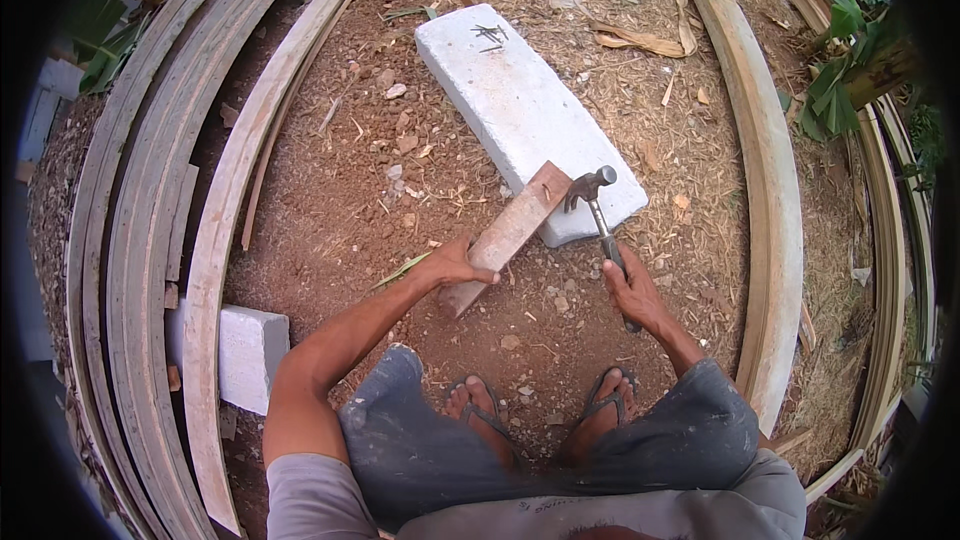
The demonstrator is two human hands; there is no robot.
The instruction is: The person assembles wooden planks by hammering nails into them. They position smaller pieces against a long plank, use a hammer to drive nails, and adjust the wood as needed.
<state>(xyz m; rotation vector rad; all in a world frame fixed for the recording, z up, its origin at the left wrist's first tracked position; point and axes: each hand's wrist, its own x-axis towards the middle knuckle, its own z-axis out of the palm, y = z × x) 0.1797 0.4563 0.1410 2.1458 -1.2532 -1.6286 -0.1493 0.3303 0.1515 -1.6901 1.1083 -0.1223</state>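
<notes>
The left hand (458,262) is gripping one flat, rough wooden offcut (505,236) — its far end resting on one pale concrete block (520,110) — while the right hand (632,290) is clasping one steel claw hammer (598,208).

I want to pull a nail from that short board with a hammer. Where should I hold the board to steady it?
Grip the board at its near, low end, from the left, as the left hand does. Its far end rests on the white block, where the hammer in the right hand works.
</notes>
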